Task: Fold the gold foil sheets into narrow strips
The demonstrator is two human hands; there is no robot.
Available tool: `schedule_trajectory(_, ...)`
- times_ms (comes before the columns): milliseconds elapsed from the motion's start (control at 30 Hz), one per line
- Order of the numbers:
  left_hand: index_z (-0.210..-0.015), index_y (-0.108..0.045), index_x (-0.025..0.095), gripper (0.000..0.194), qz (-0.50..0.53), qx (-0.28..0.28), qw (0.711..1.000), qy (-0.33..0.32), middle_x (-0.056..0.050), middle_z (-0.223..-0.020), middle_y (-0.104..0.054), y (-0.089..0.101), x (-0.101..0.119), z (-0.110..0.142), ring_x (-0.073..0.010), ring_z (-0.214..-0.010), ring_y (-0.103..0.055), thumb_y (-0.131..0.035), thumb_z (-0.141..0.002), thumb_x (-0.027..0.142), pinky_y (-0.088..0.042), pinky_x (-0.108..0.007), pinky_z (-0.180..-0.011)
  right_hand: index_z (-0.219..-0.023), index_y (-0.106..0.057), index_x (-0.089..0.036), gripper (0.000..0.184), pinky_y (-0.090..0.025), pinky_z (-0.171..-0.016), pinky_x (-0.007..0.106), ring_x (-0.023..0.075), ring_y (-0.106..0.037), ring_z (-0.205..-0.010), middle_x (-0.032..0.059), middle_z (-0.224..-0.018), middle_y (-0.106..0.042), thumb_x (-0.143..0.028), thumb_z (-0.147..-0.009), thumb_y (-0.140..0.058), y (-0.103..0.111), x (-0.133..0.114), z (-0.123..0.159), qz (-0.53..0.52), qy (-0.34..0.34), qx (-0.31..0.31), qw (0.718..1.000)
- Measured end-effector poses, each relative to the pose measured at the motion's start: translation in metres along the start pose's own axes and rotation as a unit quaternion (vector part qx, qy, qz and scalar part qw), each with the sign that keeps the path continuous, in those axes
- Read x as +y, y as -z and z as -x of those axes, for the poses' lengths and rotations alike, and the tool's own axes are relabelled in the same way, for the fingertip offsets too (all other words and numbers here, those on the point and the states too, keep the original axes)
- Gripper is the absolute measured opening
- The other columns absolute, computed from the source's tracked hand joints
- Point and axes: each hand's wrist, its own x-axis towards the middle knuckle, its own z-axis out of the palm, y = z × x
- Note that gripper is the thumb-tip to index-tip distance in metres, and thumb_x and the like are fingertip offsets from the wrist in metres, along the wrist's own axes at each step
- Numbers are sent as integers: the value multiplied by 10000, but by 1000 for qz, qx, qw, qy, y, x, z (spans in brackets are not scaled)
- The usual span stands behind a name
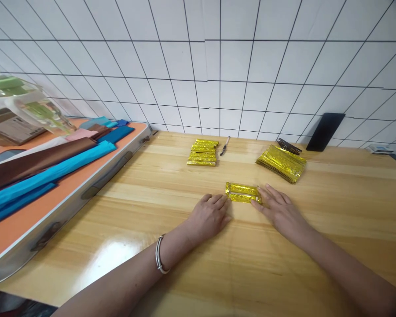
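Observation:
A folded gold foil paper [242, 193] lies on the wooden table [171, 189] between my hands. My left hand [208, 215] rests on the table at its left end, fingers curled loosely, the fingertips close to the foil. My right hand [279, 208] lies flat with fingers stretched out, the fingertips touching the foil's right end. Farther back sit a small pile of folded gold pieces [203, 152] and a stack of flat gold foil sheets [282, 163]. A silver bangle [159, 255] circles my left wrist.
A pen [225, 146] lies beside the folded pile. A black hair clip [288, 145] and a dark phone [324, 131] leaning on the tiled wall are behind the sheets. At left, an orange table [29, 211] carries blue and brown paper rolls [49, 169].

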Motion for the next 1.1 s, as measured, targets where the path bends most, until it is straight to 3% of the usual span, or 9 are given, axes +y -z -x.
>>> schedule_trajectory(200, -1228, -489, 191, 341, 46, 18, 999, -23, -69, -1165, -586, -3, -12, -2, -195, -1105, -502, -382, -918, 284, -378, -356, -927, -1300, -403, -422, 644, -334, -978, 500, 274, -167, -1354, -23, -1474, -253, -25, -794, -436, -1, 6, 15, -5, -20, 12, 1000)
schedule_trajectory(367, -1193, -517, 215, 312, 97, 51, 994, -24, -59, -1144, -588, -11, -20, -6, -183, -1118, -494, -414, -899, 210, -390, -356, -941, -1242, -515, -299, 420, -374, -979, 435, 237, -402, -1224, 40, -1250, -549, -141, -859, -445, -10, 10, 19, -40, -40, 81, 995)
schedule_trajectory(467, -1184, -520, 205, 314, 122, 57, 991, -19, -63, -1181, -565, -14, -20, -8, -183, -1125, -489, -428, -885, 178, -395, -351, -949, -1158, -580, -258, 303, -402, -941, 407, 226, -502, -1104, 44, -1096, -637, -213, -877, -478, -11, 9, 18, -60, -39, 106, 992)
schedule_trajectory(867, -1149, -535, 196, 309, 182, 96, 978, -37, -84, -1169, -569, -25, -25, -11, -199, -1134, -496, -447, -861, 125, -428, -362, -947, -998, -651, -225, 191, -441, -832, 350, 195, -554, -978, 53, -953, -658, -211, -873, -508, -14, 5, 10, -72, -15, 131, 989)
schedule_trajectory(1100, -1103, -554, 195, 248, 155, 73, 984, -54, -76, -1073, -599, -19, -30, -15, -181, -1047, -543, -419, -896, 175, -448, -328, -906, -999, -638, -201, 186, -469, -798, 332, 184, -556, -910, 64, -965, -640, -238, -881, -499, -10, 8, 6, -93, -13, 82, 992)
